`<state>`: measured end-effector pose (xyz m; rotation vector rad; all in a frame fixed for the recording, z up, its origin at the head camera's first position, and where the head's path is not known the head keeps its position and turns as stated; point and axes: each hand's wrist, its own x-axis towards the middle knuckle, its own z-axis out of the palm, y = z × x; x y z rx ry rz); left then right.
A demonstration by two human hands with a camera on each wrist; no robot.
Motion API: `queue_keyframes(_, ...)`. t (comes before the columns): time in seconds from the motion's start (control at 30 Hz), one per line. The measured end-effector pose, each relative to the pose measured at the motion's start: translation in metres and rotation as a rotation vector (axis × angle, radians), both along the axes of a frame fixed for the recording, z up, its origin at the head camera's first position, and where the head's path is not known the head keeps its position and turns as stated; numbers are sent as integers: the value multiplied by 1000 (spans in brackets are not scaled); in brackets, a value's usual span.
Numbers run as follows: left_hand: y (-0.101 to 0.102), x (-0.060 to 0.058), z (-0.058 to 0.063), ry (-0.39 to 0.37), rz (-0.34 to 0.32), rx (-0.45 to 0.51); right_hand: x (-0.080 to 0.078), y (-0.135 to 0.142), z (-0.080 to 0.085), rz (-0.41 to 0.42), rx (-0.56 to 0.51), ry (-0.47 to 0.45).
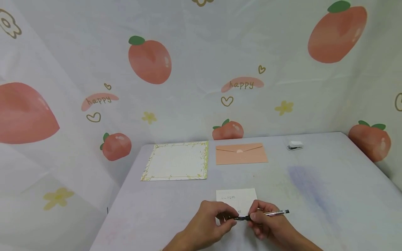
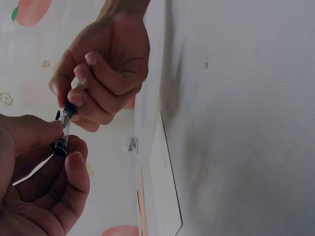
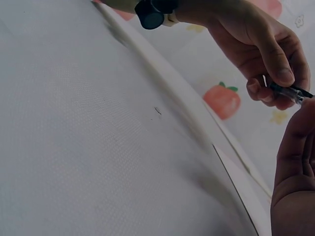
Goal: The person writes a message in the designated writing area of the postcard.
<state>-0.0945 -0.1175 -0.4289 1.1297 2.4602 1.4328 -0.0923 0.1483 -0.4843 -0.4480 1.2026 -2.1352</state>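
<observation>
Both hands hold a black and see-through pen level above the near edge of a small white sheet with handwriting on it. My left hand pinches the black end, where the cap is, between thumb and fingers. Around the grip part curl the fingers of my right hand, and the barrel's rear end sticks out to the right. In the left wrist view the pen's front part lies at the cap's mouth; whether it is seated fully cannot be seen.
Behind the sheet lie a floral-bordered paper at the left and a peach envelope with its flap down. A small white stapler stands at the back right. A fruit-printed curtain hangs behind the table.
</observation>
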Motion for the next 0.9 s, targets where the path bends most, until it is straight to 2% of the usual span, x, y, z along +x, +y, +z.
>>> queue_keyframes(0.27, 4, 3, -2, 36, 4, 9, 3, -5, -4, 35, -76, -7)
queue_keyframes(0.57, 5, 8, -6, 146, 73, 60, 3, -12, -6, -23, -69, 54)
queue_keyframes(0.77, 5, 9, -8, 156, 83, 61, 4, -15, -6, -40, -78, 91)
queue_keyframes(0.9, 7, 8, -6, 114, 51, 50, 5, -12, -8, -17, -71, 74)
